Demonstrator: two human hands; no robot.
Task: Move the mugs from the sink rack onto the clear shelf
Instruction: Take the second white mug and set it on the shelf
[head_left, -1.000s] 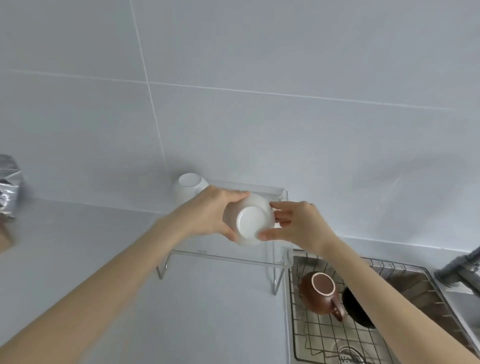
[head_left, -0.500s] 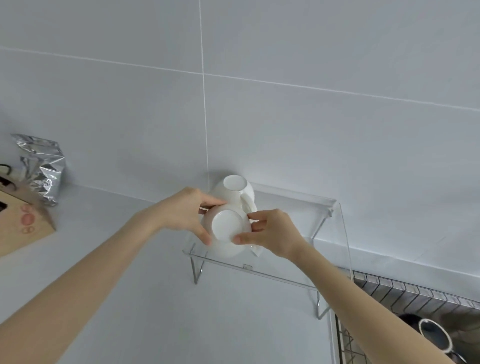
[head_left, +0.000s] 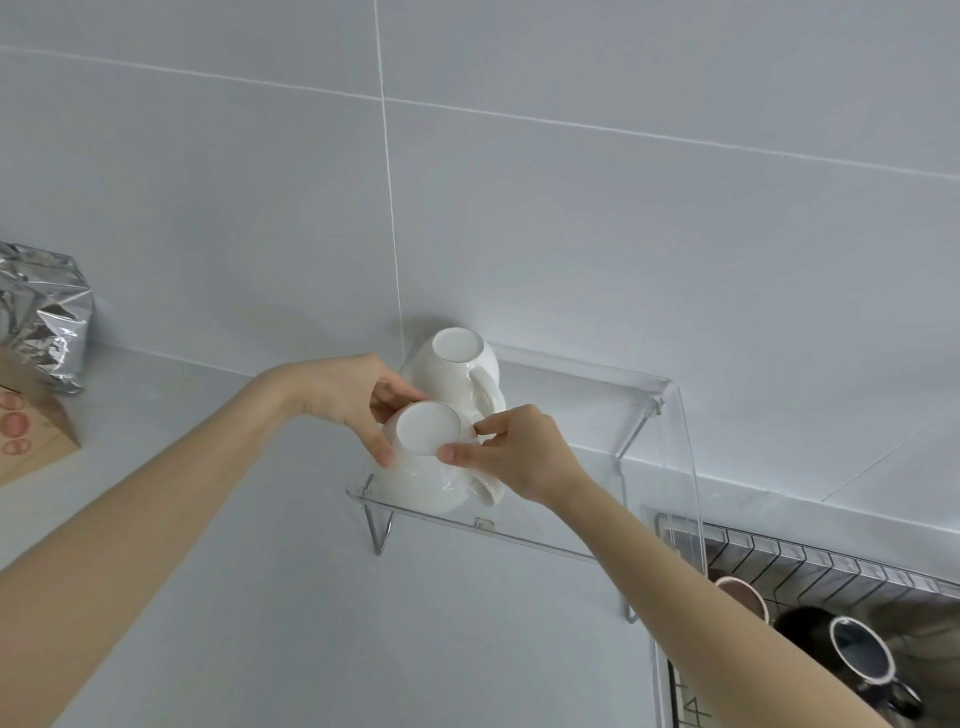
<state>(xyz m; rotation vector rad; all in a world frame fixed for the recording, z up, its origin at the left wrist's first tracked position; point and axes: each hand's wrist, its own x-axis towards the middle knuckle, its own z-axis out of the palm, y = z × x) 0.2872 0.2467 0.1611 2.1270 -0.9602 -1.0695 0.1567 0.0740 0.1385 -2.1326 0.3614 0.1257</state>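
A white mug (head_left: 426, 467) stands upside down at the front left of the clear shelf (head_left: 571, 384). My left hand (head_left: 353, 397) grips its left side and my right hand (head_left: 514, 452) pinches its right side near the base. Behind it a second white mug (head_left: 457, 364) sits upside down on the shelf, handle to the right. In the sink rack (head_left: 831, 566) at the lower right lie a black mug (head_left: 862, 660) and a brown mug (head_left: 743, 597), the brown one partly hidden by my right forearm.
A crumpled silver foil bag (head_left: 41, 312) and a brown cardboard box (head_left: 26, 431) stand on the counter at the far left. The tiled wall rises right behind the shelf. The shelf's right half is bare.
Both hands carried the white mug left from beside the sink and lowered it onto the shelf's front left, in front of the other white mug. The view swung left.
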